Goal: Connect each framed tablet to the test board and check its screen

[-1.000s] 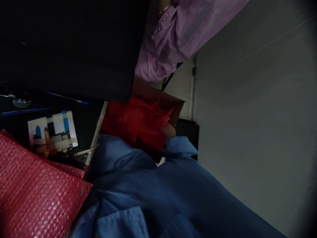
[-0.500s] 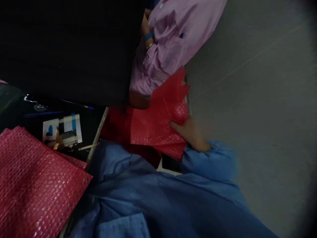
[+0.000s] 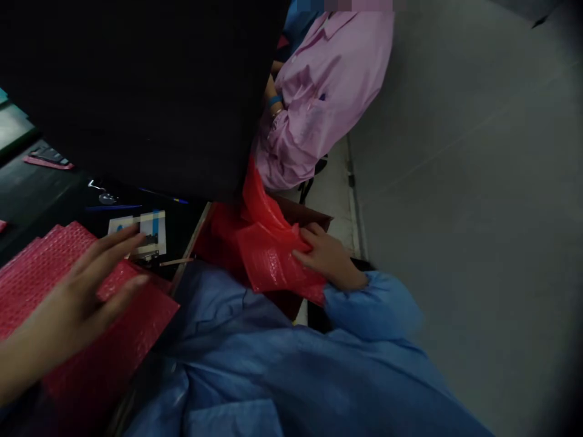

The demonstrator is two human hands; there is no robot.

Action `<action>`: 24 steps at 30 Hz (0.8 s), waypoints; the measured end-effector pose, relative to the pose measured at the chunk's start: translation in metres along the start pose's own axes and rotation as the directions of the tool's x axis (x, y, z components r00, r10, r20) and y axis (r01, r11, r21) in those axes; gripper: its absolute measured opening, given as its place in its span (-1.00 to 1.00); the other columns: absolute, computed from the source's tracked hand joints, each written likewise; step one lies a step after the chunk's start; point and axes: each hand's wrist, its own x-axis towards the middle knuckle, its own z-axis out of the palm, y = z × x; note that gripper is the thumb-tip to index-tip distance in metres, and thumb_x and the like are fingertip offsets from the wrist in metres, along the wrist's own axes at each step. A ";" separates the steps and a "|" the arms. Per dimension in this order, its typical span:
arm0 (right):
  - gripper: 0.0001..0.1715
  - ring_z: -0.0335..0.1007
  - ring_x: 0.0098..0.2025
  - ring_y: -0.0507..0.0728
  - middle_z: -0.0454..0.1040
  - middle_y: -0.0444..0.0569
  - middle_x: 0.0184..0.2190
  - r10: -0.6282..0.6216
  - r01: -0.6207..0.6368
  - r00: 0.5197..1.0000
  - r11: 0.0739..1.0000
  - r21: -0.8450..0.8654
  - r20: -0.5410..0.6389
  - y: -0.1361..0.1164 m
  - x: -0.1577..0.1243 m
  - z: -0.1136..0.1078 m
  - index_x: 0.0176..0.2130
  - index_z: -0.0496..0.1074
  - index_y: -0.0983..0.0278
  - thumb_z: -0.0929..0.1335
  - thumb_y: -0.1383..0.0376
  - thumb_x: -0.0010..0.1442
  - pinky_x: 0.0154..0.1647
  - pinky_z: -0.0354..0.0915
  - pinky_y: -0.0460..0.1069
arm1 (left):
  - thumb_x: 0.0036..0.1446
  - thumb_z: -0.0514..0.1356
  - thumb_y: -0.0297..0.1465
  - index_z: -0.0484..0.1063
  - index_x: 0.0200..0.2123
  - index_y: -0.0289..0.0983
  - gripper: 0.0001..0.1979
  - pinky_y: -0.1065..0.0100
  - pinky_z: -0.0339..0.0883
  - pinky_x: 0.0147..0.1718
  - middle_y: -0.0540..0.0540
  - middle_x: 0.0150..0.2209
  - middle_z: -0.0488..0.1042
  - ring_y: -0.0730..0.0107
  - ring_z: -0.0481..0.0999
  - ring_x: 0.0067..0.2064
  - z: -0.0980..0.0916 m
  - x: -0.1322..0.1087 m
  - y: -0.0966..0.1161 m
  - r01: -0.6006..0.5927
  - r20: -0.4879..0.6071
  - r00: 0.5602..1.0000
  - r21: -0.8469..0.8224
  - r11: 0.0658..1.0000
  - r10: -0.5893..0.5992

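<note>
My right hand (image 3: 330,255) grips the edge of a red bubble wrap bag (image 3: 273,258), thumb on top, low beside the table near my lap. The bag is bent and folded, and its lower part rests in or over a dark red box (image 3: 307,213). On the left, my left hand (image 3: 86,297) is spread open above a pile of pink-red bubble wrap bags (image 3: 136,321) on the table. Nothing is in its fingers. Whether it touches the pile I cannot tell.
Past my left fingertips lie a small white card with taped parts (image 3: 155,227) and a blue pen (image 3: 164,195) on the dark table. A large black panel (image 3: 136,103) blocks the upper left. A co-worker in a pink sleeve (image 3: 300,127) sits ahead; grey floor (image 3: 455,243) stretches right.
My left hand has come into view over the pile. My right hand has moved left with the red bag, which has folded over and dropped toward the box.
</note>
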 end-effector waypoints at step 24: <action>-0.51 0.45 0.14 0.17 0.44 0.06 0.17 -0.376 0.379 0.925 0.922 0.074 -0.056 0.000 -0.015 0.032 0.23 0.39 0.13 0.29 0.30 0.34 0.04 0.47 0.04 | 0.29 0.04 -0.62 0.53 -0.15 -0.42 -0.75 0.20 0.48 -0.20 -0.27 -0.20 0.58 0.11 0.59 -0.13 0.110 0.139 0.068 -0.570 0.610 0.734 0.315 0.759 0.298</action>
